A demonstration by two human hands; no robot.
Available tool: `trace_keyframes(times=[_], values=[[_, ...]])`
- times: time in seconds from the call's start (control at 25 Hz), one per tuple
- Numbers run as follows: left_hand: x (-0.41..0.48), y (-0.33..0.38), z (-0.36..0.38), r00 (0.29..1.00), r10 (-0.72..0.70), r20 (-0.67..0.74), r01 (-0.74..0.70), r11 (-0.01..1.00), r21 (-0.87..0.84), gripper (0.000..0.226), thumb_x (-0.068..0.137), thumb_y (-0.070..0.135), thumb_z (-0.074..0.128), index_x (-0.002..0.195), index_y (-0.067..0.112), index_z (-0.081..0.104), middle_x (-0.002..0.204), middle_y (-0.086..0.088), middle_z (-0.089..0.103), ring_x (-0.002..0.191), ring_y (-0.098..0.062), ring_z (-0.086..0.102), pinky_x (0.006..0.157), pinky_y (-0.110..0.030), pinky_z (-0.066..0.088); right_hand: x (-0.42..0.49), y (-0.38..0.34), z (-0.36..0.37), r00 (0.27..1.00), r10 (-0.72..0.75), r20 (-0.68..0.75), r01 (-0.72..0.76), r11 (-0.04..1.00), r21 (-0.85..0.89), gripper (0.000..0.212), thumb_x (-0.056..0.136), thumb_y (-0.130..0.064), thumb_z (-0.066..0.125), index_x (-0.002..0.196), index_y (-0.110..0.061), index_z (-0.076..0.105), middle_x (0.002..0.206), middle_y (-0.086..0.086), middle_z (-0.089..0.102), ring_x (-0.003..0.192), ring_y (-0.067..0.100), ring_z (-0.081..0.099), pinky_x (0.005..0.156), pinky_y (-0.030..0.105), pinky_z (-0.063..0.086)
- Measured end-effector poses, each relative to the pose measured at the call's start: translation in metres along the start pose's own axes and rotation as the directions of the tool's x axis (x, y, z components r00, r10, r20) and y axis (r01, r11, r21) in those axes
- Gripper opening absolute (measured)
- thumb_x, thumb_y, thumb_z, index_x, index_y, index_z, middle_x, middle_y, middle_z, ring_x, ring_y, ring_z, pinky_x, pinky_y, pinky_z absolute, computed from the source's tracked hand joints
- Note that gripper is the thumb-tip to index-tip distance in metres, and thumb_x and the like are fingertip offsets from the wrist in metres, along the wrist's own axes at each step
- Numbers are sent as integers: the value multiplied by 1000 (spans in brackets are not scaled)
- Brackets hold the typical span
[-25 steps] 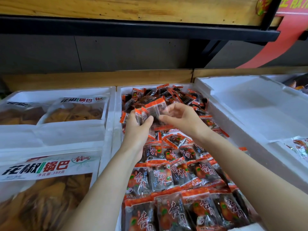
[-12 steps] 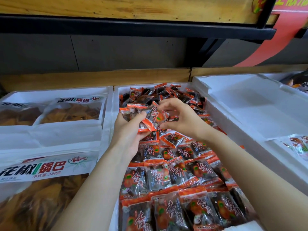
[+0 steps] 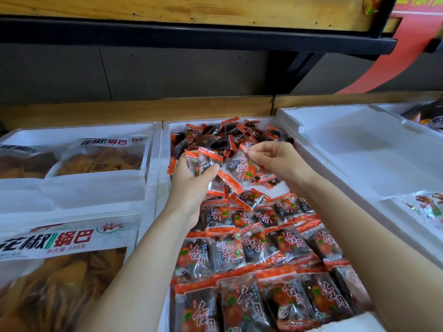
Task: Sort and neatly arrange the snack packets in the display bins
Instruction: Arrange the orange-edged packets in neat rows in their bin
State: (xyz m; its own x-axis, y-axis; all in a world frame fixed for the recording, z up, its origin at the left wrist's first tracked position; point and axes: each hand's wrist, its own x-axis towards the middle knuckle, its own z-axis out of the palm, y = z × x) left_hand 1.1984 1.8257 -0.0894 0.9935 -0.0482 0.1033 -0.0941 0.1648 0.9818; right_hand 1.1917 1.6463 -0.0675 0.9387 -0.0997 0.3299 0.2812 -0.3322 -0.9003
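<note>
A white foam bin [image 3: 166, 149] in the middle holds many small orange-edged snack packets with dark contents. Those near me lie in neat rows [image 3: 251, 255]; those at the back form a loose heap [image 3: 230, 135]. My left hand [image 3: 191, 185] grips a small stack of packets [image 3: 203, 161] above the bin's middle. My right hand [image 3: 275, 159] pinches the corner of one packet [image 3: 239, 168], which hangs tilted beside that stack.
A bin on the left holds large bags of golden crisps [image 3: 62, 240] with white labels. On the right sits a white foam bin [image 3: 359, 144] with a few bright packets [image 3: 429, 207] at its edge. A wooden shelf [image 3: 182, 8] with a black rail overhangs.
Both hands have dropped slightly toward the bin. The packet in my right hand has swung from upright to tilted, and the left-hand stack has shifted with it.
</note>
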Motion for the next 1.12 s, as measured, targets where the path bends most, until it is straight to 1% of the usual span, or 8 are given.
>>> trace_keyframes(times=[0.12, 0.24, 0.4, 0.72, 0.8, 0.88, 0.96, 1.12], values=[[0, 1, -1, 1000, 17, -21, -18, 1000, -8, 47, 87, 17, 69, 129, 22, 48, 125, 2, 60, 117, -22, 57, 101, -52, 45, 4, 13, -3, 995, -98, 20, 99, 957, -271, 8, 88, -12, 62, 82, -11, 67, 68, -4, 64, 57, 3, 56, 58, 17, 48], [-1, 2, -1, 999, 15, -29, -15, 1000, -13, 39, 88, 15, 67, 123, 19, 49, 119, 1, 61, 112, -22, 59, 97, -48, 49, 1, 29, 5, 965, -5, 261, 145, 842, -520, 8, 87, -13, 63, 80, -14, 67, 72, -7, 64, 64, 2, 57, 61, 17, 48], [-2, 0, 1, 1000, 18, -16, -18, 1000, 2, 29, 88, 15, 67, 113, 22, 52, 116, 1, 62, 109, -20, 60, 95, -45, 49, 2, 49, 15, 907, 71, 414, 208, 780, -590, 7, 86, -17, 65, 89, -11, 69, 83, -7, 65, 76, -1, 57, 68, 5, 42], [-2, -2, 3, 1000, 20, -6, -20, 999, 40, 26, 88, 16, 67, 108, 22, 53, 113, 0, 64, 106, -21, 61, 96, -49, 49, 1, 62, 28, 937, 37, 347, 190, 779, -598, 10, 87, -23, 64, 80, -28, 63, 77, -13, 64, 79, 7, 60, 76, 26, 49], [-2, -2, 3, 1000, 19, -2, -19, 999, 45, 24, 88, 16, 67, 106, 23, 53, 113, -1, 64, 106, -21, 62, 96, -49, 49, 0, 58, 26, 932, 15, 361, 200, 810, -551, 2, 88, -21, 64, 88, -22, 66, 82, -9, 65, 82, 10, 61, 76, 23, 47], [-2, -3, 2, 1000, 15, 2, -15, 999, 49, 23, 88, 16, 67, 105, 24, 53, 114, -2, 64, 106, -22, 62, 96, -49, 49, 2, 53, 18, 962, -19, 271, 167, 827, -536, 13, 90, -22, 61, 101, -15, 64, 93, -4, 65, 89, 11, 60, 81, 24, 47], [-1, -3, 2, 1000, 9, 5, -9, 999, 53, 26, 89, 17, 67, 110, 23, 53, 115, -1, 63, 107, -21, 61, 96, -48, 49, 5, 54, 7, 983, 43, 180, 73, 804, -590, 27, 91, -27, 59, 114, -12, 58, 108, -2, 61, 97, 12, 56, 84, 25, 45], [-3, -2, 2, 1000, 10, 11, -11, 999, 48, 24, 90, 17, 65, 108, 25, 52, 114, 1, 63, 107, -19, 61, 90, -42, 50, 6, 65, 5, 927, 318, 200, -66, 662, -746, 59, 86, -40, 63, 131, -8, 43, 128, 8, 55, 114, 23, 53, 95, 32, 44]])
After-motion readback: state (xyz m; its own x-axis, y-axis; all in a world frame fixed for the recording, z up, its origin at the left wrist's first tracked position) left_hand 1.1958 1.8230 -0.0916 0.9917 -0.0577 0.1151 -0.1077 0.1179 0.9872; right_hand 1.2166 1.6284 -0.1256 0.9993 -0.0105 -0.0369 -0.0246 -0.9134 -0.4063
